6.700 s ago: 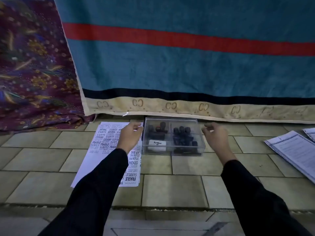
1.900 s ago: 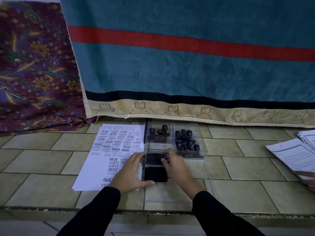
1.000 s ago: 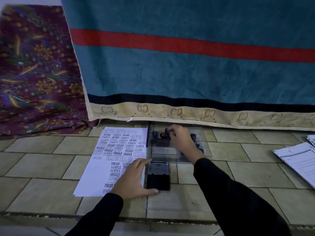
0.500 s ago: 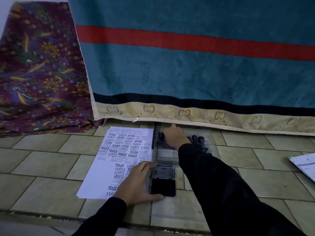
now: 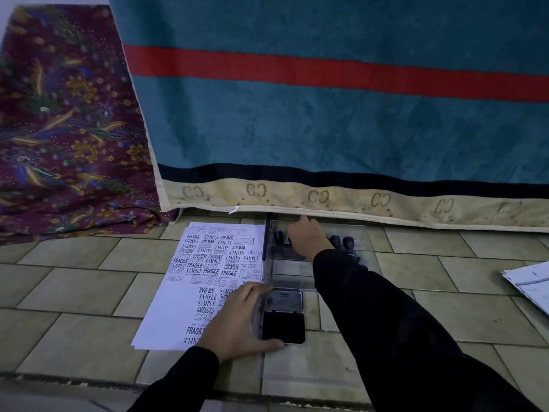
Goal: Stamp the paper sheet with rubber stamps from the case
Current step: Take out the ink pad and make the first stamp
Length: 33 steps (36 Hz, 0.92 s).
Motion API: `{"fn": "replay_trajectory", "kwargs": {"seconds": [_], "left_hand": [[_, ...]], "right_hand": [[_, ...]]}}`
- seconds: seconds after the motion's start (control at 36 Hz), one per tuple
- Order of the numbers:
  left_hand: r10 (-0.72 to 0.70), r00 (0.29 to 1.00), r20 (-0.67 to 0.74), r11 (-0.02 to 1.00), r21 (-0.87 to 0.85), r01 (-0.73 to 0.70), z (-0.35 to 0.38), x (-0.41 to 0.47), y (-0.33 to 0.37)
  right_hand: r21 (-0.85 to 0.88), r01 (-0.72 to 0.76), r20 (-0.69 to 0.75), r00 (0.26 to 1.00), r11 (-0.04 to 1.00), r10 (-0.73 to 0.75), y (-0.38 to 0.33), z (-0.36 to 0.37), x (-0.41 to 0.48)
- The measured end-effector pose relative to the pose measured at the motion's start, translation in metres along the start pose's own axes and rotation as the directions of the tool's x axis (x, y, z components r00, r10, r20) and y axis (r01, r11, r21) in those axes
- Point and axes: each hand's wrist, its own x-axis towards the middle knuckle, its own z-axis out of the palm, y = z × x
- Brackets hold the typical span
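1. Maroon cloth (image 5: 59,129) with a floral print lies bunched at the far left on the tiled floor (image 5: 68,292).
2. Beside it hangs a teal blanket (image 5: 326,120) with a red stripe. Its cream hem reaches the floor just behind the case.
3. Flat on the tiles, left of the case, lies the paper sheet (image 5: 184,307). Its far half is crowded with dark stamped words such as FRAGILE, SAMPLE and AIR MAIL, while its near left part is bare.
4. On the sheet's near right corner rests the left hand (image 5: 237,319), palm down, fingers stretched out and relaxed, not clenched. Its forefinger touches the ink pad's far left corner and its thumb lies along the pad's near edge.
5. Just right of the sheet sits the ink pad (image 5: 285,325), its labelled cover tipped back. It appears to rest on the clear lid (image 5: 309,370), which lies flat toward the viewer.
6. Beyond it, against the hem, stands the open clear case (image 5: 297,275).
7. Into the case's far left part reaches the right hand (image 5: 309,236), back upward, fingers bent down. Its fingertips are hidden, so I cannot tell whether they grasp anything.
8. Dark-handled rubber stamps (image 5: 341,241) stand in the case on both sides of that hand.
9. Far right, well apart, lie printed papers (image 5: 531,281).
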Motion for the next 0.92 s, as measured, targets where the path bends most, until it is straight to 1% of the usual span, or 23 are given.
{"fn": "replay_trajectory", "kwargs": {"seconds": [0.17,0.28,0.36,0.42,0.5,0.56,0.69,0.75,0.86,0.92], "left_hand": [[-0.002,1.0,0.003,1.0,-0.001,0.002,0.0,0.0,0.002],[-0.003,1.0,0.006,1.0,0.009,0.003,0.0,0.001,0.001],[-0.002,1.0,0.005,1.0,0.007,0.002,-0.001,0.0,0.001],[-0.001,1.0,0.005,1.0,0.006,0.001,-0.001,0.0,0.002],[-0.008,1.0,0.011,1.0,0.002,0.008,-0.001,0.0,0.002],[-0.011,1.0,0.014,1.0,0.0,0.011,-0.001,0.0,0.002],[-0.004,1.0,0.023,1.0,-0.007,0.004,-0.003,-0.001,0.003],[-0.003,1.0,0.026,1.0,-0.003,0.003,-0.002,-0.001,0.003],[-0.005,1.0,0.026,1.0,-0.006,0.005,-0.002,0.0,0.001],[-0.006,1.0,0.026,1.0,-0.006,0.006,-0.002,0.0,0.001]], "right_hand": [[0.067,-0.023,0.037,0.999,0.997,0.021,0.001,0.0,0.005],[0.206,-0.055,0.067,0.997,0.977,0.042,0.005,-0.004,0.005],[0.33,-0.084,0.077,0.995,0.94,0.062,0.008,-0.006,0.004],[0.42,-0.098,0.055,0.995,0.902,0.083,0.012,-0.005,0.005],[0.583,-0.112,0.013,0.992,0.805,0.128,0.019,0.003,0.005],[0.648,-0.111,-0.015,0.987,0.754,0.158,0.023,0.008,0.005],[0.678,-0.144,0.041,0.987,0.721,0.158,0.023,0.015,0.006],[0.708,-0.151,0.054,0.986,0.69,0.159,0.023,0.014,0.007],[0.773,-0.192,0.099,0.978,0.605,0.184,0.027,0.011,0.01],[0.834,-0.209,0.099,0.967,0.511,0.234,0.027,0.011,0.011]]}}
